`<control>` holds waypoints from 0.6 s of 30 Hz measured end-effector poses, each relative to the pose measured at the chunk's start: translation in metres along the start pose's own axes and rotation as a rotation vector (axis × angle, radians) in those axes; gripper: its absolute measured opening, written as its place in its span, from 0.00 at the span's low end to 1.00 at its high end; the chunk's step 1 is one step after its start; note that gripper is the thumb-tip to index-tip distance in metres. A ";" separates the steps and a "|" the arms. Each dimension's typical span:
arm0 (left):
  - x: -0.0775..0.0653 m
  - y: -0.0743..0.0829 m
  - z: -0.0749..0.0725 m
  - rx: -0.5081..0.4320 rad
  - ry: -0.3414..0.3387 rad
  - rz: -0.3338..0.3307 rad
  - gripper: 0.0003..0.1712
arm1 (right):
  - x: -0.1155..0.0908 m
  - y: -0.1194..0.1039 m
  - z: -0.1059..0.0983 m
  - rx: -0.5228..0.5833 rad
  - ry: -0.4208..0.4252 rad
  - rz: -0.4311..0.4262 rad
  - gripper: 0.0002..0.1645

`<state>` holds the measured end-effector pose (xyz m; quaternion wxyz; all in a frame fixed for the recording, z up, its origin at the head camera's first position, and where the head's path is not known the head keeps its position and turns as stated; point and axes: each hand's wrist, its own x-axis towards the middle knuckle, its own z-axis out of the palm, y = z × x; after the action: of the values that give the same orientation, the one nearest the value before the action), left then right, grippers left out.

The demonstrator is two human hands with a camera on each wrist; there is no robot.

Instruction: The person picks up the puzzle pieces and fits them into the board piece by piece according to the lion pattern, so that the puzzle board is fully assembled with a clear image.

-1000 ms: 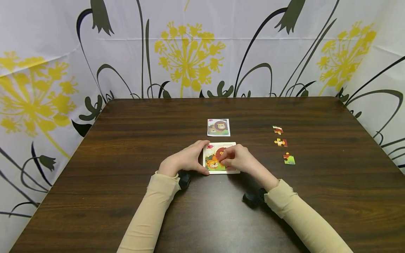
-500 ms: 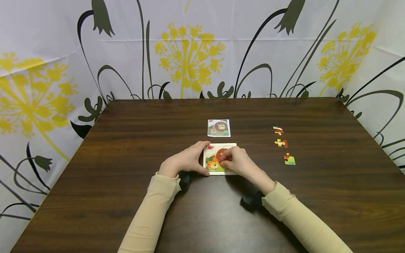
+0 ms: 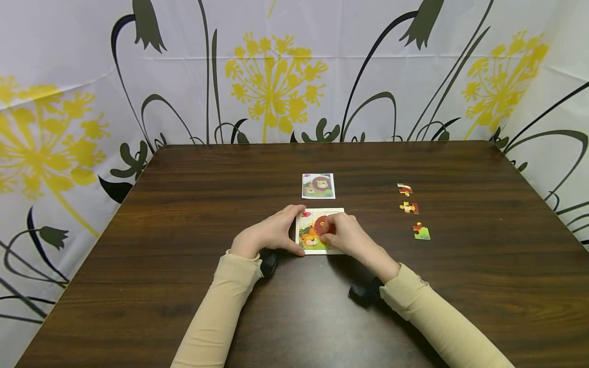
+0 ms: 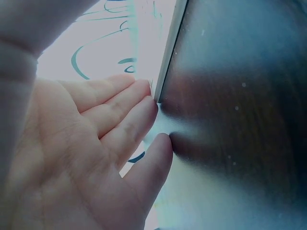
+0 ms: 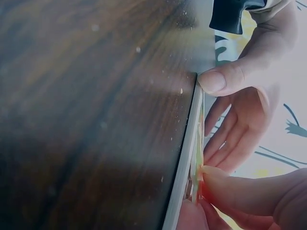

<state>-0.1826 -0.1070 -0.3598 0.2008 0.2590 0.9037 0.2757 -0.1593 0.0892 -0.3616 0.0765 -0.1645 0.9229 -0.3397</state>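
Observation:
A jigsaw tray [image 3: 338, 210] with a pale rim lies in the middle of the table. Orange, green and red pieces of an animal picture fill its visible left part. My left hand [image 3: 269, 232] spans the tray's left side, the thumb at the near corner and the fingers at the far one. From the right, my right hand [image 3: 349, 234] reaches over the tray and covers most of its right half. In the right wrist view its thumb and fingers pinch a reddish puzzle piece [image 5: 200, 187], mostly hidden, right at the tray's surface.
A small picture card [image 3: 318, 186] showing a lion lies just beyond the tray. Off to the right sit three loose puzzle pieces, a far one [image 3: 405, 189], a middle one [image 3: 409, 208] and a near green one [image 3: 421, 231]. Patterned cloth hangs behind the table.
My right hand has shifted slightly left, over the tray, compared with a second ago; over the last half second it stays nearly still. My left hand keeps its place at the tray's side.

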 end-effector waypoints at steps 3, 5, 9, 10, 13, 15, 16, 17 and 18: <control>0.000 -0.001 0.000 0.001 0.000 0.003 0.59 | 0.001 0.000 0.000 0.005 -0.007 0.012 0.06; 0.000 -0.001 0.000 -0.003 0.001 0.004 0.59 | 0.001 0.000 0.000 0.010 -0.010 0.022 0.06; 0.000 -0.001 0.000 -0.004 0.000 0.003 0.59 | 0.002 0.001 -0.001 0.009 -0.017 0.033 0.07; 0.000 -0.001 0.000 -0.002 0.000 0.001 0.59 | 0.002 0.001 -0.001 0.007 -0.019 0.035 0.07; 0.000 -0.001 0.000 0.006 0.000 0.004 0.59 | 0.002 0.003 -0.001 0.000 -0.024 0.034 0.07; 0.000 -0.001 0.000 0.010 0.000 0.004 0.59 | 0.003 0.004 -0.001 0.002 -0.028 0.032 0.06; 0.000 -0.001 0.000 0.008 -0.001 0.001 0.59 | 0.003 0.004 -0.001 0.003 -0.029 0.030 0.07; 0.000 -0.001 0.000 0.006 -0.001 0.001 0.59 | 0.004 0.005 -0.001 0.002 -0.029 0.027 0.07; 0.000 0.000 0.000 0.003 -0.002 -0.002 0.59 | 0.004 0.005 -0.001 0.001 -0.030 0.026 0.07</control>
<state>-0.1824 -0.1074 -0.3601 0.2016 0.2586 0.9041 0.2740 -0.1641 0.0917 -0.3646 0.0951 -0.1576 0.9235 -0.3365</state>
